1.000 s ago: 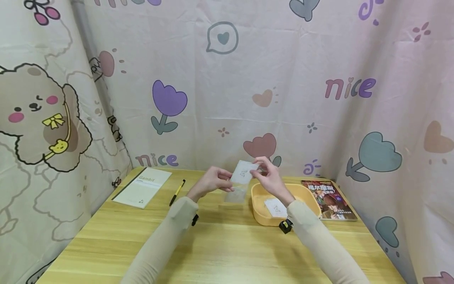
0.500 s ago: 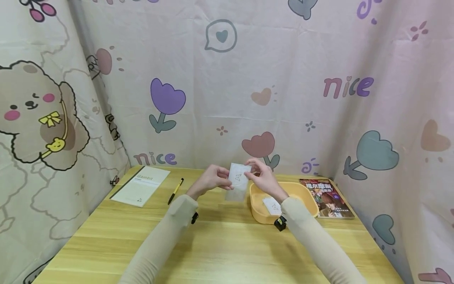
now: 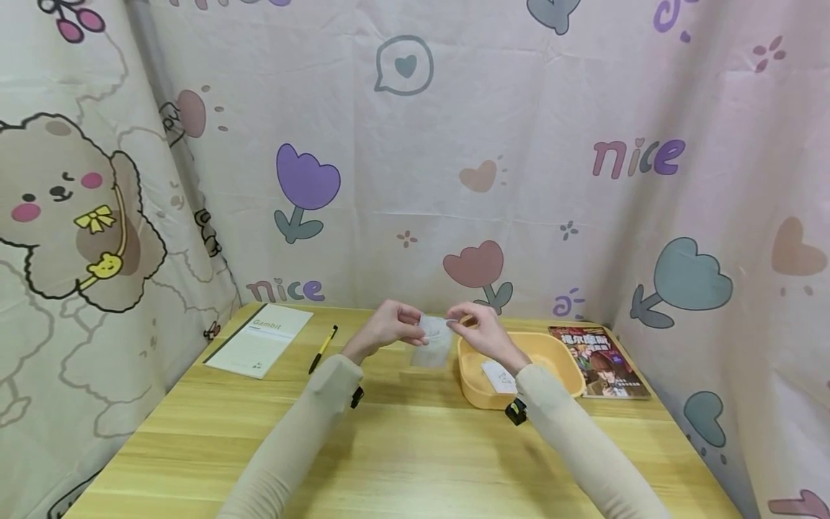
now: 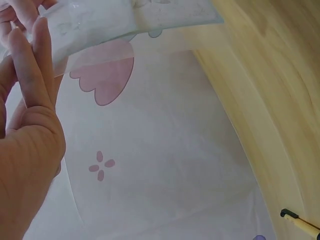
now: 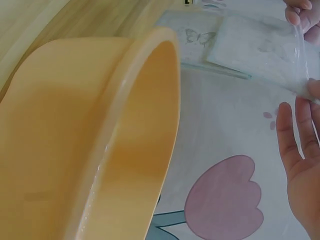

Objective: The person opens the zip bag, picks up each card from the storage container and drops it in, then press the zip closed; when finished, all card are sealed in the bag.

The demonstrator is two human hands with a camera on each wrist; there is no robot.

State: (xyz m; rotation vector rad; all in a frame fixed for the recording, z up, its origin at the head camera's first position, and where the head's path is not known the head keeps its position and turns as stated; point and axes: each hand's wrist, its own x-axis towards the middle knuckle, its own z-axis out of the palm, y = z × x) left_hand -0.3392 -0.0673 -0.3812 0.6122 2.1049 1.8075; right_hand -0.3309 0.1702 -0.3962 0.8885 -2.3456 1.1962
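Clear bag above bench, nr far edge: my L fingers pinch its L side, my R fingers its upper R edge; long axis hangs down between, both abt equally nr.

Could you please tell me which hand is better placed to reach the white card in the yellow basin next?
Probably the right hand: it is nearer the yellow basin and white card, while the left hand is farther away. Both pinch the translucent bag, though.
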